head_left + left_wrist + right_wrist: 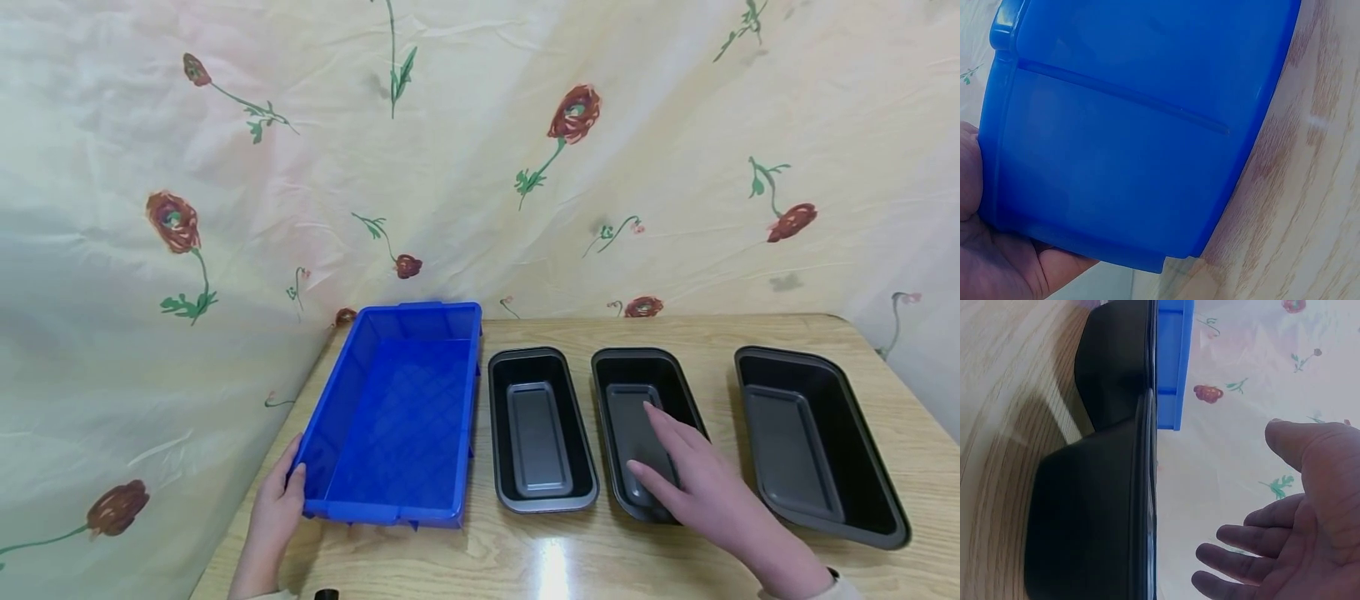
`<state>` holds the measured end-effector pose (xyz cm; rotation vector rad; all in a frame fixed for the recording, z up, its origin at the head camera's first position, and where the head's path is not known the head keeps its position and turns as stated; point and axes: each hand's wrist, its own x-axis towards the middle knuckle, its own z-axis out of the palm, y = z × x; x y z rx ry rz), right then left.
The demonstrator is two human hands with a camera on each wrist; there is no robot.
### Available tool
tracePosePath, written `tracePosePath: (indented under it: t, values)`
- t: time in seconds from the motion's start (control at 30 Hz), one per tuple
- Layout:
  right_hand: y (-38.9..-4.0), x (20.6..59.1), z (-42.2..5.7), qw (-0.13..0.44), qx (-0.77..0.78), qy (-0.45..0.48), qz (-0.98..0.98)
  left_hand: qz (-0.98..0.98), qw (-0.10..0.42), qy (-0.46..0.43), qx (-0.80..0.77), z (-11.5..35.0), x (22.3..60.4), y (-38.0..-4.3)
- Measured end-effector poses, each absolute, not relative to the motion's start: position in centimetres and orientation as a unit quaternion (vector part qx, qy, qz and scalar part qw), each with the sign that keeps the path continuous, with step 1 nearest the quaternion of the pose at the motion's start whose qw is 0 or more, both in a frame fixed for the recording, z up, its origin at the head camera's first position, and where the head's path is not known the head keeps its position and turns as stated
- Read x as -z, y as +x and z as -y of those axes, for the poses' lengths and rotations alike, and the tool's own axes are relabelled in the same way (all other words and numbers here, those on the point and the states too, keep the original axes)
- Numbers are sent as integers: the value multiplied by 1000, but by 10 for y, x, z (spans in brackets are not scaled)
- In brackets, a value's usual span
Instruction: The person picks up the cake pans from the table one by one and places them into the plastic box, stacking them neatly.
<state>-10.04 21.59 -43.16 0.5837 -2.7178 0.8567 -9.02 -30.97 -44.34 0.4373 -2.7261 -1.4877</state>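
An empty blue plastic bin (397, 417) lies on the table's left side. My left hand (276, 507) grips its near left corner, the thumb near the rim and the fingers along the outer side. In the left wrist view the left hand (1010, 262) holds the edge of the bin (1116, 150). My right hand (705, 483) hovers above the middle black loaf pan (637, 425), fingers spread and nothing held. The right wrist view shows the right hand (1297, 544) apart from the loaf pan (1085, 519), its fingers relaxed.
Another black loaf pan (542, 433) stands between the bin and the middle one. A third loaf pan (810, 442) sits at the right. Behind the wooden table (517, 567) hangs a flowered cloth (480, 167). A small dark object (327, 594) shows at the bottom edge.
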Motion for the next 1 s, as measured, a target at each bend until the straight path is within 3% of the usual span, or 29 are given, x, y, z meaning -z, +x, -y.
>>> tracePosePath:
  t: [0.27,1.0]
  values:
    - [-97,425,-205,82,-307,193,928,869,4,139,475,310,443,-90]
    - [-97,432,-180,78,-349,216,908,870,5,145,472,310,445,-91]
